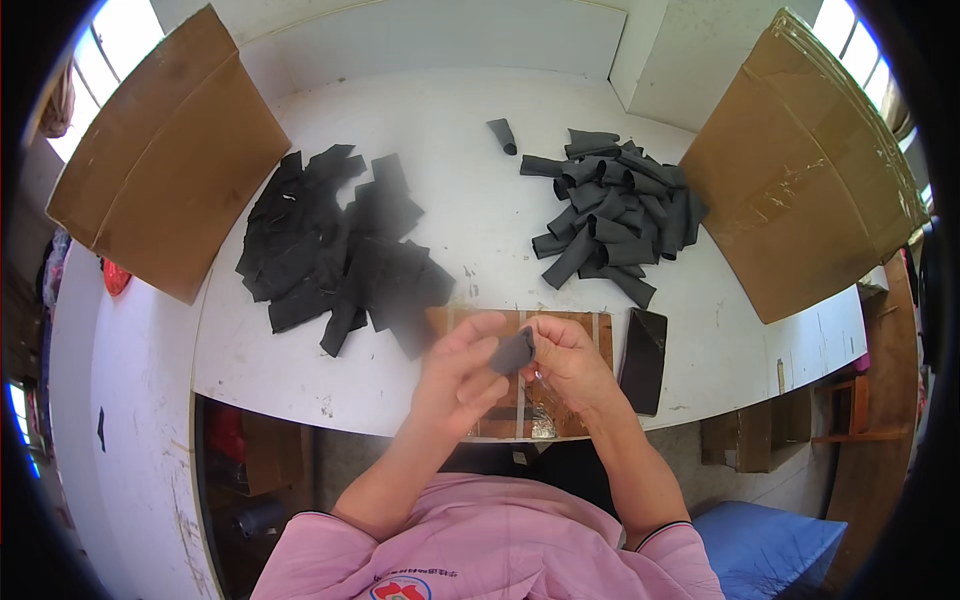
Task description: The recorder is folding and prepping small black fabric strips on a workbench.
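In front of me, a short black fabric tube (513,353) is between my two hands. My left hand (455,375) is at its left end, slightly blurred, and one finger seems to go into the tube. The thumb and fingers of my right hand (570,365) pinch the tube's right end. Under the right fingers shows a small shiny metal thing (541,379), mostly hidden; its kind I cannot make out. Below both hands is a brown board (590,425) with pale strips, at the table's front edge.
Flat black fabric pieces (300,245) lie heaped at the left. Rolled black tubes (615,205) form a pile at the right, with one loose tube (503,136) behind. Cardboard boxes (175,160) (805,170) flank the white table (450,100). A black phone (643,362) lies beside the board.
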The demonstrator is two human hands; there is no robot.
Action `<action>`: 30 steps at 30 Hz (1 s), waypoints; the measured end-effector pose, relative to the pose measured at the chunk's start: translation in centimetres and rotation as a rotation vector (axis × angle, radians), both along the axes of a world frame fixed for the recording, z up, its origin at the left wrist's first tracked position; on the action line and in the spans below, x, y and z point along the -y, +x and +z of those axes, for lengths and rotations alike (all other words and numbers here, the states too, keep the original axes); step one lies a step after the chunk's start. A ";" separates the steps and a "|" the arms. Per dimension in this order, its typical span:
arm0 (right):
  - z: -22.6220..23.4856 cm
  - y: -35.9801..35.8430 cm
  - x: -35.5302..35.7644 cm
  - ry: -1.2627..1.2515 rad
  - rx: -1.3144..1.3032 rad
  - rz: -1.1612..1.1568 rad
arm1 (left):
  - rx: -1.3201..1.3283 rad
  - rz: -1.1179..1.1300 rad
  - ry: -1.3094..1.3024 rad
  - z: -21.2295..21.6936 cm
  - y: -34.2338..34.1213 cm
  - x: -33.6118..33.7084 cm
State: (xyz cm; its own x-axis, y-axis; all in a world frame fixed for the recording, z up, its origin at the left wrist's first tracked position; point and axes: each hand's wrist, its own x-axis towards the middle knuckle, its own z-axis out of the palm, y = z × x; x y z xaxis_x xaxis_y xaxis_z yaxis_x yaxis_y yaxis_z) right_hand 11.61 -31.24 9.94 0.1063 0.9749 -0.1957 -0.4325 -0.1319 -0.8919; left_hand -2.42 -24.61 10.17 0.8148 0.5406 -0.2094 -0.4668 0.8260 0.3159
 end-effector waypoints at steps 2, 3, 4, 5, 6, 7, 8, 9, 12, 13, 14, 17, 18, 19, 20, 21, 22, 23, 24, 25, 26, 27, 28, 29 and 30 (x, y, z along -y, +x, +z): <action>1.2 0.1 -0.1 0.009 0.029 -0.057 | 0.112 -0.061 -0.219 0.6 0.3 -0.3; 2.6 0.1 0.0 0.053 0.036 -0.012 | 0.268 -0.098 -0.310 1.5 0.2 0.2; 3.4 0.1 0.1 0.097 0.043 0.034 | 0.424 -0.134 -0.400 2.0 0.1 0.5; 3.1 0.2 -0.2 0.097 0.038 0.033 | 0.418 -0.134 -0.402 1.8 0.1 0.5; 2.4 0.2 -0.3 0.060 0.078 0.049 | 0.298 -0.101 -0.302 1.3 -0.1 0.6; 1.3 0.6 -0.8 0.031 0.125 0.062 | 0.184 -0.073 -0.193 0.5 0.2 0.1; -1.2 0.8 -0.5 -0.025 0.016 0.056 | 0.020 -0.089 -0.086 -0.7 0.0 0.0; -1.4 0.5 -0.1 -0.027 0.015 0.054 | 0.019 -0.091 -0.087 -0.8 -0.1 0.3; -1.0 0.2 0.2 0.007 0.008 -0.048 | -0.525 0.322 0.850 1.0 0.7 1.2; -0.7 0.3 0.3 0.013 0.010 -0.050 | -0.522 0.322 0.856 1.4 0.8 0.7; -0.4 0.3 0.6 0.005 0.161 -0.106 | -0.494 0.342 1.122 1.7 0.6 0.1; 1.0 0.1 1.5 0.148 0.461 -0.279 | -0.416 0.350 1.449 2.0 0.4 -0.5; 1.7 0.0 1.7 0.301 0.613 -0.406 | -0.359 0.333 1.511 1.9 0.5 -0.6; 2.7 0.0 1.9 0.300 0.613 -0.401 | -0.362 0.337 1.508 1.9 0.5 -0.4; 3.8 0.0 1.8 0.439 0.935 -0.324 | -0.312 0.374 1.333 2.0 0.4 0.0; 4.6 0.0 1.9 0.572 1.256 -0.240 | -0.258 0.401 1.157 2.1 0.6 0.4; 5.0 -0.2 1.8 0.566 1.258 -0.239 | -0.256 0.398 1.153 2.3 0.8 0.8; 5.3 -0.7 1.5 0.516 1.372 -0.239 | -0.264 0.453 1.083 2.6 1.1 1.2; 5.4 -1.0 1.3 0.465 1.485 -0.241 | -0.271 0.507 1.015 2.8 1.2 1.4; 5.2 -0.8 1.3 0.462 1.485 -0.240 | -0.270 0.504 1.013 2.9 1.2 1.3; 5.0 -0.6 1.4 0.424 1.424 -0.205 | -0.287 0.460 1.056 3.0 1.2 1.2; 4.8 -0.5 1.4 0.390 1.359 -0.164 | -0.307 0.421 1.097 3.0 1.0 1.0; 4.7 -0.6 1.5 0.390 1.357 -0.158 | -0.312 0.424 1.094 2.8 0.9 0.8; 4.7 -0.7 1.6 0.360 1.355 -0.146 | -0.302 0.407 1.130 2.4 1.0 0.4; 4.6 -0.7 1.6 0.327 1.355 -0.134 | -0.289 0.390 1.165 2.2 1.0 0.2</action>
State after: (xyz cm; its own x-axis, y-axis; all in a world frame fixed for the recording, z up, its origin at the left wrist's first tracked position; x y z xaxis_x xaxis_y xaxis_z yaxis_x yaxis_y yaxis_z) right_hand 10.93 -32.87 14.57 0.1221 0.9232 0.3645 0.7865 0.1340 -0.6028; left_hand -1.40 -24.77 12.37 0.5644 0.7174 0.4085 -0.4089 -0.1869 0.8932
